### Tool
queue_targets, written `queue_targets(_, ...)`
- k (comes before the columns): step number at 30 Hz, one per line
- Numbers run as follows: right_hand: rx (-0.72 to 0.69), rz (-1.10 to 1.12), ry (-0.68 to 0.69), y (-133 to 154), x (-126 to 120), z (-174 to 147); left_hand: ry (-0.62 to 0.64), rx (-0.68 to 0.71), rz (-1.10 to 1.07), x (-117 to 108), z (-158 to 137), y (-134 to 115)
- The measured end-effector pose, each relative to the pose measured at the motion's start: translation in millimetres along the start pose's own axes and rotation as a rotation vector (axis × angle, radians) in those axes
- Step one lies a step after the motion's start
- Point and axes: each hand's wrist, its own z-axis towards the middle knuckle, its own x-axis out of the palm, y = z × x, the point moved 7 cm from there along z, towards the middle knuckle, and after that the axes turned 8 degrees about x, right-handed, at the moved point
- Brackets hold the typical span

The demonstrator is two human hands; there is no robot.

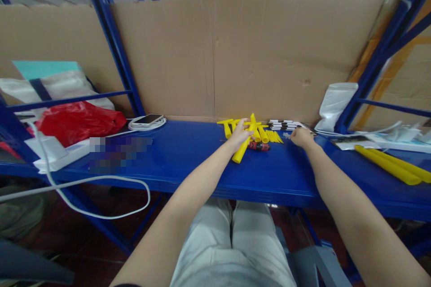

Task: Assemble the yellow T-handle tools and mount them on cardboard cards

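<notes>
Head view: the left hand point(240, 136) clamps its fingers around a yellow tube point(239, 154); yellow pieces point(263, 135) lie loose just beyond them. The right hand point(302, 137) bunches its fingers beside small silvery parts point(286, 135), grip unclear. Work looks only partway.

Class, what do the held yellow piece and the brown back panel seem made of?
Yellow piece: probably smooth plastic, from its even, saturated colour and clean edges. Brown back panel: likely matt cardboard, from its vertical crease and dents.
</notes>
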Motion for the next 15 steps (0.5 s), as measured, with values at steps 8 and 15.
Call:
queue_targets(8, 0.017, 0.037, 0.029, 6.9, -2.6, -8.5, 0.019, 0.002, -0.044, 2.9, -2.4, -1.6)
queue_targets(15, 0.018, 0.125, -0.027, 4.9, 2.0, -3.0, 0.030, -0.005, -0.087, 3.4, -0.6, 1.6)
